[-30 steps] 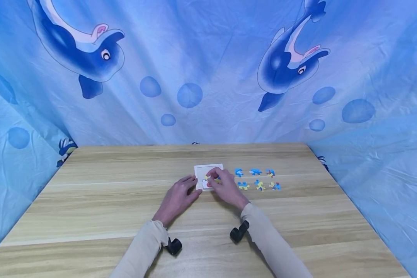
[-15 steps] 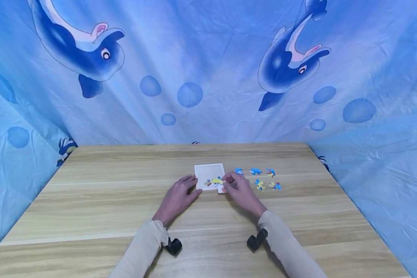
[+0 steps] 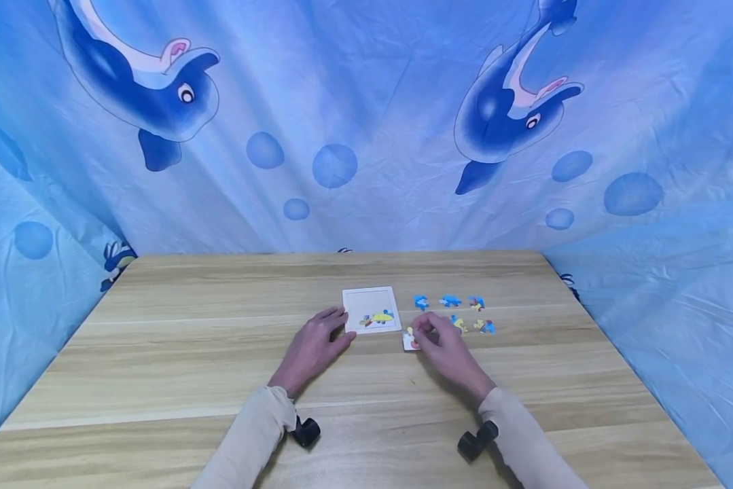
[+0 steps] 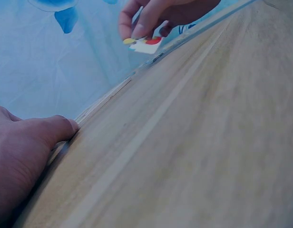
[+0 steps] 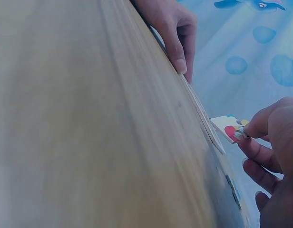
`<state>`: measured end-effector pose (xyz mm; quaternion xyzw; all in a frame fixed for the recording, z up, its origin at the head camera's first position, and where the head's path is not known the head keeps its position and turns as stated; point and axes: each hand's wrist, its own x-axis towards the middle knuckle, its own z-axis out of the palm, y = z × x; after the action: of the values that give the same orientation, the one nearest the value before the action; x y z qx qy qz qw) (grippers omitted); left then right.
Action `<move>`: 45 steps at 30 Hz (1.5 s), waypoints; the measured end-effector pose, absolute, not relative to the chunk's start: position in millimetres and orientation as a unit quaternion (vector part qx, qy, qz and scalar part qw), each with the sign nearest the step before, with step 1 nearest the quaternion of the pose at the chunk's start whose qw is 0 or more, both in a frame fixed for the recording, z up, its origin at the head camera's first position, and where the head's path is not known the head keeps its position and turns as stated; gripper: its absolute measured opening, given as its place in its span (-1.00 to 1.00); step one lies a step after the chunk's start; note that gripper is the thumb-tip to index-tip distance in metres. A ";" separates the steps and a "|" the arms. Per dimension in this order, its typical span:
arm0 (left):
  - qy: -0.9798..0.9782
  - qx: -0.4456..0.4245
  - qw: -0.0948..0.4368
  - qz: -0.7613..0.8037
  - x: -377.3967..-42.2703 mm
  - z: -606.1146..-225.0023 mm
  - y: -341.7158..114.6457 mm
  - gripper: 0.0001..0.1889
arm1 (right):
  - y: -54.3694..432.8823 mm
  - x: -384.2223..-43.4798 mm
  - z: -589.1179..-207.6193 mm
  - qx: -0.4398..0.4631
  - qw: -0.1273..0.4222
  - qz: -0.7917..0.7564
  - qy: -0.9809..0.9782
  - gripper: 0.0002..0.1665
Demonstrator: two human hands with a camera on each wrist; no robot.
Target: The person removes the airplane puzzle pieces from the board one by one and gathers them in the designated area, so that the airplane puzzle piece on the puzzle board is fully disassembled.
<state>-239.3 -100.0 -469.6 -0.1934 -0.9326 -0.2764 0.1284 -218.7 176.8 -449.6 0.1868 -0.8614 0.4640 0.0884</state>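
Note:
A white square puzzle tray point(image 3: 366, 299) lies flat on the table. Joined yellow and blue pieces point(image 3: 381, 317) sit in its lower part. My left hand point(image 3: 312, 346) rests at the tray's lower left corner, fingers and thumb fairly straight against the edge. To the right of the tray, my right hand point(image 3: 442, 346) pinches a white puzzle piece point(image 3: 410, 341) with red and yellow patches. In the right wrist view this puzzle piece point(image 5: 226, 128) is between thumb and index finger, raised off the tabletop, the other fingers curled below.
Loose blue puzzle pieces point(image 3: 450, 301) form a back row right of the tray. Nearer pieces point(image 3: 484, 326) in blue and yellow lie beside my right hand, which partly covers that row. A blue dolphin-print curtain point(image 3: 390, 136) hangs behind the wooden table point(image 3: 219, 285).
My right hand has moved from over the tray to the right and slightly nearer me, carrying the white puzzle piece. The pieces left in the tray are now uncovered. My left hand stays put.

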 end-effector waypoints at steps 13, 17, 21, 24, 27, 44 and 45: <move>-0.929 -0.200 0.140 -0.279 -238.9 -468.4 -100.6 -0.49 | 197.6 -200.5 -451.2 0.186 0.099 0.445 -0.870 -0.88; -0.929 -0.200 0.140 -0.279 -239.1 -467.9 -100.3 -0.49 | 203.9 -197.1 -452.2 0.185 0.095 0.450 -0.869 -0.88; -0.929 -0.198 0.137 -0.280 -239.3 -467.1 -100.3 -0.50 | 208.2 -195.4 -451.9 0.191 0.103 0.440 -0.872 -0.84; -0.930 -0.198 0.134 -0.279 -239.4 -466.8 -100.6 -0.50 | 210.3 -193.9 -452.3 0.176 0.108 0.427 -0.880 -0.81; -0.931 -0.197 0.132 -0.277 -239.7 -467.0 -101.3 -0.50 | 211.7 -192.3 -453.4 0.159 0.113 0.414 -0.889 -0.82; -0.932 -0.193 0.130 -0.278 -237.5 -466.1 -100.4 -0.49 | 211.2 -189.5 -457.1 0.143 0.152 0.384 -0.899 -0.77; -0.932 -0.193 0.130 -0.278 -237.4 -466.1 -100.3 -0.50 | 211.2 -189.5 -457.0 0.144 0.155 0.385 -0.898 -0.77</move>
<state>-237.4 -100.3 -466.1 -0.1928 -0.9320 -0.2779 0.1303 -189.5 211.2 -457.0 0.1445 -0.8981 0.3854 0.1548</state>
